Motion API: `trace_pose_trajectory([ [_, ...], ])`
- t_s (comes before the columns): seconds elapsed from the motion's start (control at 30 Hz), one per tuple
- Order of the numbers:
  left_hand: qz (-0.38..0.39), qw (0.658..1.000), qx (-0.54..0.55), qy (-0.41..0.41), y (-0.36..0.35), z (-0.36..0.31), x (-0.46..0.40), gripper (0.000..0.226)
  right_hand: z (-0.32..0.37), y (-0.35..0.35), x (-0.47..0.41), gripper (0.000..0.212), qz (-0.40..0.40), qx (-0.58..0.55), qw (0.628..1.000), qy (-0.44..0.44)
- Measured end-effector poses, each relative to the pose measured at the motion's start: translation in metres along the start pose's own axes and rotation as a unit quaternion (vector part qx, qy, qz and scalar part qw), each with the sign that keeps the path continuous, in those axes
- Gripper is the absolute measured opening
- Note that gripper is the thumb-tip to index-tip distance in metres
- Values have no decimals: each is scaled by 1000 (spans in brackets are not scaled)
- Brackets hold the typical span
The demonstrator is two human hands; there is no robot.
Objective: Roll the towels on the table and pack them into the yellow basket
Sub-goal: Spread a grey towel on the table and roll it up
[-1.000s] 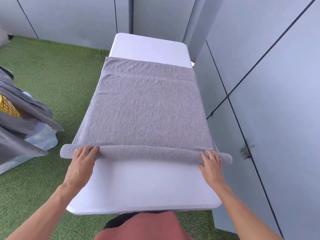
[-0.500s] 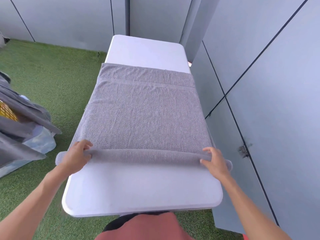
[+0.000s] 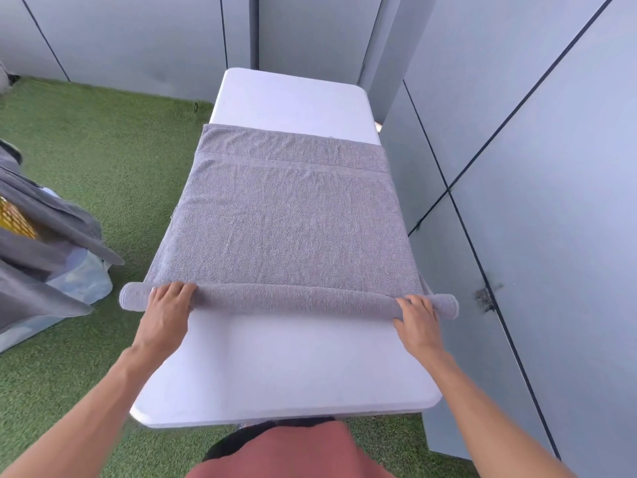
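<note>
A grey towel (image 3: pixel 286 219) lies flat along the white table (image 3: pixel 275 367). Its near end is wound into a thick roll (image 3: pixel 293 300) that runs across the table and overhangs both side edges. My left hand (image 3: pixel 167 313) rests on the roll near its left end, fingers laid over the top. Near the roll's right end, my right hand (image 3: pixel 418 317) presses on it the same way. At the far left, a bit of the yellow basket (image 3: pixel 15 219) shows between draped grey towels (image 3: pixel 51 215).
Grey wall panels (image 3: pixel 517 201) stand close along the table's right side and behind its far end. Green artificial turf (image 3: pixel 103 150) covers the floor on the left. A pale translucent bin (image 3: pixel 82 277) sits under the draped towels.
The roll has grown thicker and moved further up the towel. My fingers, curled round the roll half a second ago, now lie flatter on top of it.
</note>
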State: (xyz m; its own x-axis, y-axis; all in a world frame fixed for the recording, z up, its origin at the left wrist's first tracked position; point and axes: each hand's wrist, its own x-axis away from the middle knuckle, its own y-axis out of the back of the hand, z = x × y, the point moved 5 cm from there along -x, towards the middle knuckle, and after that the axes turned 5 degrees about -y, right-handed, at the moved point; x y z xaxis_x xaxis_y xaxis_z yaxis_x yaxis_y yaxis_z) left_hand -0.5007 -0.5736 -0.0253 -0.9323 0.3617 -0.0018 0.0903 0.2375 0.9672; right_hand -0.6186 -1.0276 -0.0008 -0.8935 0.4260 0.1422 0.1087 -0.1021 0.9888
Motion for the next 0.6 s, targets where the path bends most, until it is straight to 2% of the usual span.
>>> trace_pose_trajectory([
  [0.07, 40, 999, 5, 11, 1, 6, -2, 30, -1, 1, -2, 32, 55, 33, 998, 13],
  [0.17, 137, 990, 6, 36, 0, 9, 4, 23, -14, -3, -2, 29, 190, 18, 981, 29],
  [0.23, 204, 975, 49, 67, 1, 11, 6, 30, -23, -5, -3, 30, 259, -53, 964, 3],
  [0.27, 214, 969, 94, 81, 3, 11, 4, 35, -25, -5, -4, 35, 270, -117, 955, -18],
  [0.33, 166, 964, 176, 110, 12, 13, -3, 42, -23, -1, -8, 40, 209, -254, 942, -63],
  [0.4, 33, 979, 166, 114, 26, 15, -2, 39, -21, 10, -8, 32, 65, -301, 949, -74],
  [0.5, -87, 995, 21, 43, 29, 3, 15, 19, -9, 18, 13, 16, -104, -141, 984, -30],
  [0.53, -98, 995, 10, 19, 25, -3, 23, 18, -6, 13, 21, 18, -124, -87, 988, -12],
  [0.6, -98, 995, 6, -13, 17, -10, 33, 31, -2, 2, 30, 37, -101, -39, 994, 9],
])
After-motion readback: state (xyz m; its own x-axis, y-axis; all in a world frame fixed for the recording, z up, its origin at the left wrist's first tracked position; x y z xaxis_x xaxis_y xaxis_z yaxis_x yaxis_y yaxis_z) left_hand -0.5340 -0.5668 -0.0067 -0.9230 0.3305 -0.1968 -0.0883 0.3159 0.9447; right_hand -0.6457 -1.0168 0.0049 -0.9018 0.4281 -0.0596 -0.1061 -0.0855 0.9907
